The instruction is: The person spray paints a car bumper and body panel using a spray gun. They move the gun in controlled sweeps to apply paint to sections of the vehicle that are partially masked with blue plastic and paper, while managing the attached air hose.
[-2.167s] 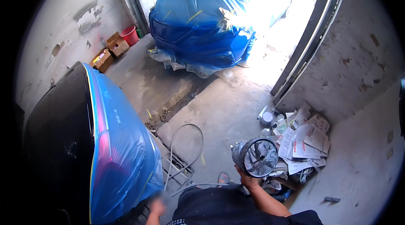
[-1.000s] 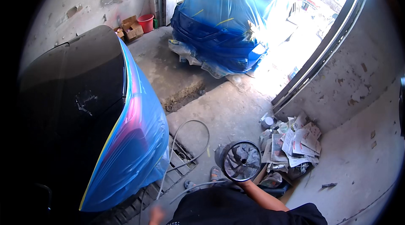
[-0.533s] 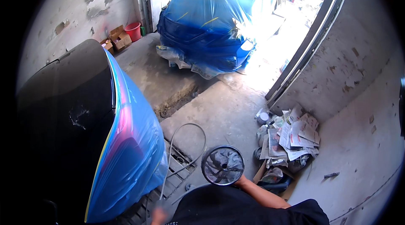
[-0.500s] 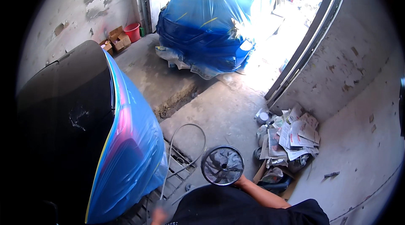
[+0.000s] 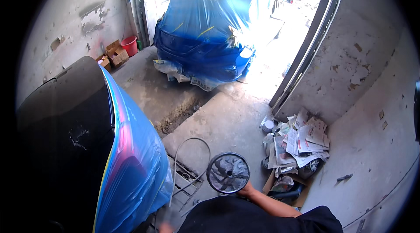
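My right hand (image 5: 246,189) grips a round black-rimmed disc (image 5: 228,172) from below, at its lower right edge. The disc's face is grey and glossy with dark streaks and a small black centre. Most of that hand's fingers are hidden behind it. At the lower edge, my left hand (image 5: 166,227) is smeared by motion and partly cut off, so its fingers cannot be made out. A thin grey hose (image 5: 176,163) loops over the floor between the disc and a car, running down toward my left hand.
A dark car panel (image 5: 65,115) edged with blue plastic film (image 5: 140,167) stands at left. Beyond it is a vehicle wrapped in blue film (image 5: 205,36). Newspapers (image 5: 302,141) pile against the right wall. A floor grate (image 5: 181,185), red bucket (image 5: 129,46) and cardboard boxes (image 5: 116,53) also show.
The view has shifted a little, with the wrapped vehicle and wall sliding left in the picture. My right hand still holds the disc; my left hand stays blurred low in the frame.
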The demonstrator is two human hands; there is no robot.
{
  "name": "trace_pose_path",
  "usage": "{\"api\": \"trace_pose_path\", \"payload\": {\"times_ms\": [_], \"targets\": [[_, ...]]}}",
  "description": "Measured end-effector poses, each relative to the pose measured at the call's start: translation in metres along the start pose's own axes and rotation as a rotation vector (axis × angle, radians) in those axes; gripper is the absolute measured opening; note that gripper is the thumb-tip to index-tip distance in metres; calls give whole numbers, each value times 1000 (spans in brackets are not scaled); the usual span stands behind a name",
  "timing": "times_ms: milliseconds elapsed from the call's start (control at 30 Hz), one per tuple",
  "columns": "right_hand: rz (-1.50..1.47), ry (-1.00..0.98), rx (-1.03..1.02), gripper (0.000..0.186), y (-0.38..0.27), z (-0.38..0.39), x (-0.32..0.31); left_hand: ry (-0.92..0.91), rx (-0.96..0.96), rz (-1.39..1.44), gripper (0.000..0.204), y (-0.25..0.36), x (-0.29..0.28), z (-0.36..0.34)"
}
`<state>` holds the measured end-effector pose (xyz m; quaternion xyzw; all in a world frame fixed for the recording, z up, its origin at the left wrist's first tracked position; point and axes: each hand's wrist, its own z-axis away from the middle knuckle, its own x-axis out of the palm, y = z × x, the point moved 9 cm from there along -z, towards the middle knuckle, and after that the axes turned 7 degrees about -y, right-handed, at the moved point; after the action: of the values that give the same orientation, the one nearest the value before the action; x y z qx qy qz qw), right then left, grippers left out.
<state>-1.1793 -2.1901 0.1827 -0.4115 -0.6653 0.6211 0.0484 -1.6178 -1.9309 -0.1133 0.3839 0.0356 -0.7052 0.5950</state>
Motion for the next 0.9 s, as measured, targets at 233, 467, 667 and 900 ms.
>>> {"api": "trace_pose_path", "payload": {"times_ms": [233, 467, 667, 900], "targets": [[18, -50, 4, 20, 17, 5, 9, -11, 7, -22, 41, 4, 1, -1], [-7, -25, 6, 21, -3, -2, 9, -13, -12, 5, 41, -23, 15, -9], [-2, -51, 28, 22, 4, -1, 14, -3, 5, 7, 41, -25, 15, -13], [-121, 9, 137, 20, 7, 1, 10, -31, 24, 29, 38, -20, 16, -8]]}}
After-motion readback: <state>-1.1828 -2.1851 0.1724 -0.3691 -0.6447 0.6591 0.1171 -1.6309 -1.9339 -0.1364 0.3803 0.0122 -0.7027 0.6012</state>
